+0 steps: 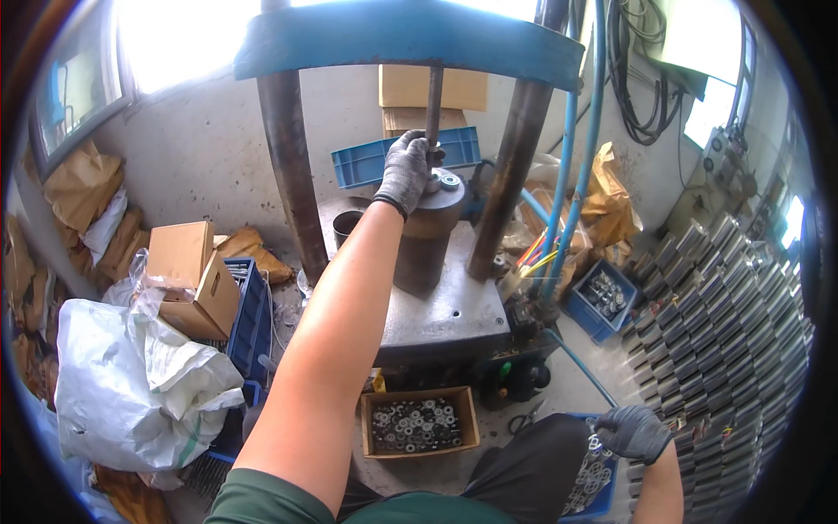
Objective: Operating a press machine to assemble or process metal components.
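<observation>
My left hand, in a grey knit glove, reaches up to the press. Its fingers are closed around the lower part of an upright metal rod hanging below the blue crossbeam. Just under the hand, a bearing-like ring lies on top of a thick steel cylinder standing on the press plate. My right hand, also gloved, is low on the right with curled fingers. It is beside the end of a blue lever and above a blue bin of metal rings; what its fingers hold is hidden.
A cardboard box of small round parts sits on the floor before the press. Stacked metal tubes fill the right side, near a blue crate. A white sack and a carton stand left. Steel columns flank the rod.
</observation>
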`<state>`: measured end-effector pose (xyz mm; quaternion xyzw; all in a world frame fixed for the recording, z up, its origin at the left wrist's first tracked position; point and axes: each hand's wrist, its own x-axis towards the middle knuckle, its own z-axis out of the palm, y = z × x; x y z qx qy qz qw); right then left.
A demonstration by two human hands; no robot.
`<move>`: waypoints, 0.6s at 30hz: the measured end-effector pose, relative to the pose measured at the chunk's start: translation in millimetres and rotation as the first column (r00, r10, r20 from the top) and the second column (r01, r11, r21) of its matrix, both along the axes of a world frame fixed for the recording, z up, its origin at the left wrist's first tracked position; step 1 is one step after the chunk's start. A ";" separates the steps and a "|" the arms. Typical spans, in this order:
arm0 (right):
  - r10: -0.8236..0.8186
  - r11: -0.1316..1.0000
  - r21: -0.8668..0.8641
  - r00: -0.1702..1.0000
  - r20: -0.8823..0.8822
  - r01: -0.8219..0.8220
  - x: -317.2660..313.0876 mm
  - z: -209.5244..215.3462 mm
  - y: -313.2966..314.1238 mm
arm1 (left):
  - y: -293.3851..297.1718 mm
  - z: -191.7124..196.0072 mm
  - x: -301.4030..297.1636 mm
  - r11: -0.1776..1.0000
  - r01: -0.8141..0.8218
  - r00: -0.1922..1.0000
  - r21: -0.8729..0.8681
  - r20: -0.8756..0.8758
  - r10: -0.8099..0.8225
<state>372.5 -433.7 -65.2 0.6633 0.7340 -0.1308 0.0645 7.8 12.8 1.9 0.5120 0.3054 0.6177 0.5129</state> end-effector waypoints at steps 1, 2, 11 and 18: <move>-0.015 1.000 -0.014 1.000 0.010 0.015 0.0 -1.4 -0.8 | 0.5 0.2 -0.6 1.000 0.003 1.000 -0.008 -0.003 -0.003; -0.031 0.999 -0.028 0.999 0.022 0.031 -0.3 -2.1 -2.1 | 0.9 0.3 -1.1 1.000 0.007 1.000 -0.015 -0.006 -0.007; -0.147 0.978 0.120 0.974 -0.175 0.169 -10.3 18.7 6.3 | 7.8 -5.9 -0.9 1.000 0.015 0.999 -0.026 0.051 -0.013; -0.167 0.968 0.145 0.954 -0.248 0.207 -5.5 13.7 5.0 | 18.5 -10.0 -2.7 0.998 0.068 0.993 0.004 0.097 -0.068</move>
